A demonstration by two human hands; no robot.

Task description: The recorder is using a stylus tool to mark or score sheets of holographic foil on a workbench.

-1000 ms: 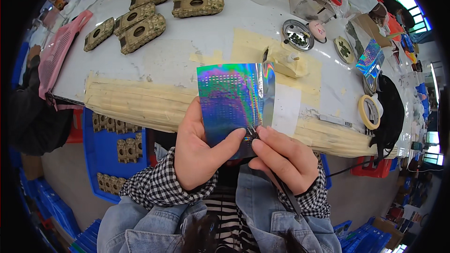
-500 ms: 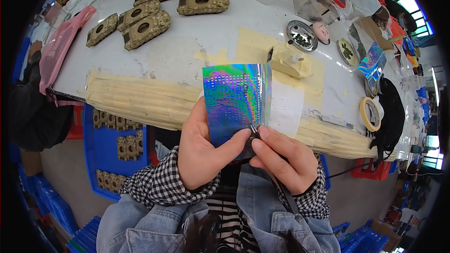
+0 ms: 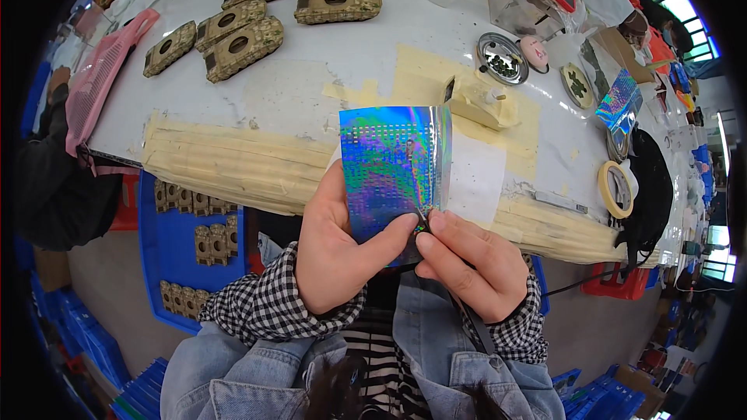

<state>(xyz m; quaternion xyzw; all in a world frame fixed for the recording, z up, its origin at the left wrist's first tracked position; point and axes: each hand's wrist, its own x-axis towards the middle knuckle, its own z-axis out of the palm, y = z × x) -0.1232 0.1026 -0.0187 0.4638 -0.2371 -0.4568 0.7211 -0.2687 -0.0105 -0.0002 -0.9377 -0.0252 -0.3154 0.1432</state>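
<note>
My left hand (image 3: 333, 253) grips a shiny rainbow holographic sheet (image 3: 385, 163) with rows of small marks, its thumb pressing near the lower right edge. Against that edge, my right hand (image 3: 476, 264) is closed, thumb and fingers pinched together beside the left thumb tip. Something small, dark and glinting shows between the fingertips; its kind cannot be made out. The sheet is held up over the table's near edge, partly covering a white paper (image 3: 476, 183). Beyond it stands a tape-covered block (image 3: 484, 101).
Camouflage toy tank hulls (image 3: 337, 5) stand on the table at far left, others in a blue tray (image 3: 167, 253) below. A pink basket (image 3: 109, 78) is at left. To the right are a metal dish of small dark parts (image 3: 502, 58), a tape roll (image 3: 615, 189) and a black bag (image 3: 650, 187).
The holographic sheet has shifted and tilted very slightly, so its colours differ. My fingertips have moved a little at its edge; both hands keep their grip.
</note>
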